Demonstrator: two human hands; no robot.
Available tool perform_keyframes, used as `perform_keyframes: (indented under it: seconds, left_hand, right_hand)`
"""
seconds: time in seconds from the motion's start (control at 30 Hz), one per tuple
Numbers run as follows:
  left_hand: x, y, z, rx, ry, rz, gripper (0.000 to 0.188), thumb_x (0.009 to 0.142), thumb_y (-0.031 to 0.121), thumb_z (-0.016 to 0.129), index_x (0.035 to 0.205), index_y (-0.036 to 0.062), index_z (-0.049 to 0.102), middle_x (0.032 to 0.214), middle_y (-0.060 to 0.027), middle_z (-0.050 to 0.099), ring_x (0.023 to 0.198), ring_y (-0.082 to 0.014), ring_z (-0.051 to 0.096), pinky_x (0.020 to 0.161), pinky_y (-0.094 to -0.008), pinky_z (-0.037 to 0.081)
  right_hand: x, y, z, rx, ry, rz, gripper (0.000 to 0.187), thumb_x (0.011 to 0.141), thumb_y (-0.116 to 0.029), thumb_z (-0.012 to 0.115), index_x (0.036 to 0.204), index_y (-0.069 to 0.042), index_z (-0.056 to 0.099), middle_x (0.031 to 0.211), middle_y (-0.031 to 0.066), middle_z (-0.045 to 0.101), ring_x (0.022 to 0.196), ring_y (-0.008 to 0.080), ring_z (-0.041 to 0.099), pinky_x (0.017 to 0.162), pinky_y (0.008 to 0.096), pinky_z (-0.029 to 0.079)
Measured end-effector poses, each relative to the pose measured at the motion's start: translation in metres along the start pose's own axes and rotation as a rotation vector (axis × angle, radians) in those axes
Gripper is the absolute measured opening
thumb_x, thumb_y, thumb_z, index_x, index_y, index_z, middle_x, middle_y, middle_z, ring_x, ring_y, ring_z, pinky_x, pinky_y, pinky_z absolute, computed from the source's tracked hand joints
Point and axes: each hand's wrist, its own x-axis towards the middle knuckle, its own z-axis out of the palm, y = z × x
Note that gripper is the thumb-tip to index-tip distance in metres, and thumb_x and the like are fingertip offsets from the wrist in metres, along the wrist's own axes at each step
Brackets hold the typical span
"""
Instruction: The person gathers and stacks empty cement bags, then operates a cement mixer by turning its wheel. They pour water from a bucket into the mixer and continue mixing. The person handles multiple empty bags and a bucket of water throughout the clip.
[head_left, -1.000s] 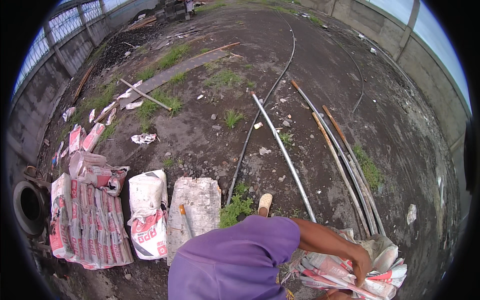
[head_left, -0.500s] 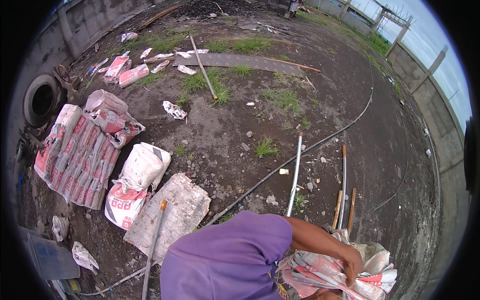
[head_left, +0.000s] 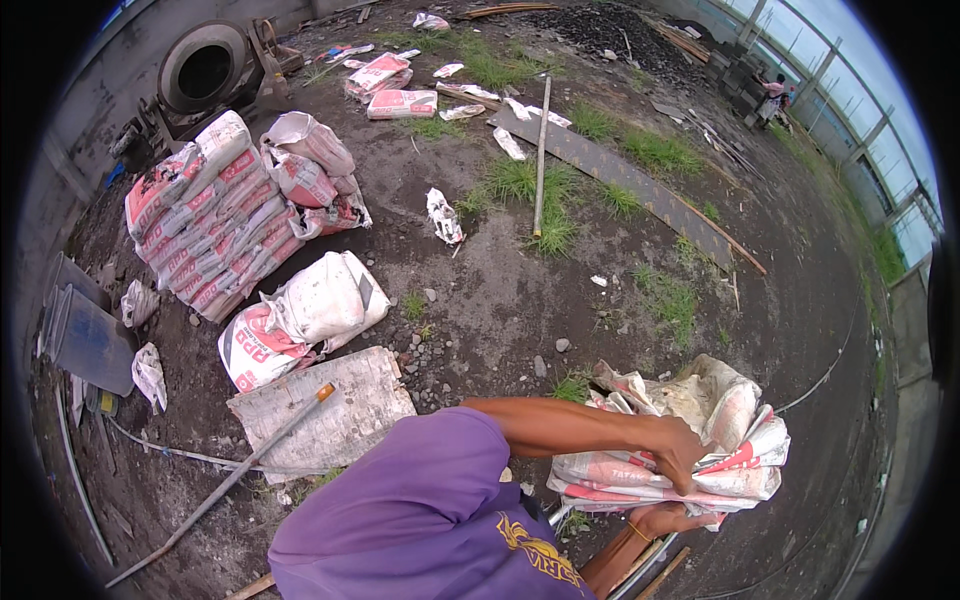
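Dark, stony ground (head_left: 500, 350) spreads around me, with a drum mixer (head_left: 205, 65) at ten o'clock and a stack of cement sacks (head_left: 215, 220) between nine and ten. At four o'clock from the middle of my view sits the bundle of red-and-white sacks (head_left: 600, 468), loosely folded and crumpled. My left hand (head_left: 675, 455) bends its fingers down over the near layers, pinching them; my right hand (head_left: 665, 520) is below at the near edge, palm upward, though I can't tell how firmly it grips. Inner layers could slide out if my left fingers have only the outer ones. Should my right palm tip, the lot might sag. Pipes (head_left: 655, 575) at five o'clock could trip me if I stepped there carelessly.
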Motion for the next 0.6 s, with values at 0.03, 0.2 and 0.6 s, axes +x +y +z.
perform_keyframes:
  seconds: [0.03,0.2,0.6]
  left_hand:
    - [-0.001,-0.022,-0.027,0.006,0.02,-0.047,0.122,0.063,0.047,0.071,0.158,-0.0113,0.022,0.106,-0.0284,0.073,0.096,-0.0378,0.073,0.078,-0.0459,0.056]
    - [-0.024,-0.137,-0.149,0.028,0.158,-0.186,0.119,0.064,0.046,0.069,0.154,-0.0176,0.024,0.103,-0.0278,0.073,0.096,-0.0387,0.073,0.077,-0.0434,0.056]
    - [-0.115,-0.404,-0.416,-0.013,0.266,-0.388,0.118,0.062,0.046,0.068,0.158,-0.0097,0.026,0.112,-0.0289,0.071,0.099,-0.0412,0.072,0.079,-0.047,0.056]
  right_hand:
    - [0.015,0.02,0.028,-0.001,-0.089,0.0,0.119,0.087,-0.091,0.036,0.164,-0.003,0.016,0.166,0.0202,0.024,0.152,0.0346,0.028,0.125,0.0495,0.025]
    - [0.075,0.121,0.171,0.11,-0.295,0.167,0.113,0.088,-0.088,0.04,0.164,-0.008,0.018,0.165,0.0203,0.027,0.15,0.0373,0.032,0.123,0.0515,0.031]
    - [0.1,0.318,0.521,0.148,-0.505,0.273,0.115,0.086,-0.089,0.042,0.164,-0.009,0.016,0.166,0.0183,0.024,0.151,0.036,0.031,0.123,0.0529,0.029]
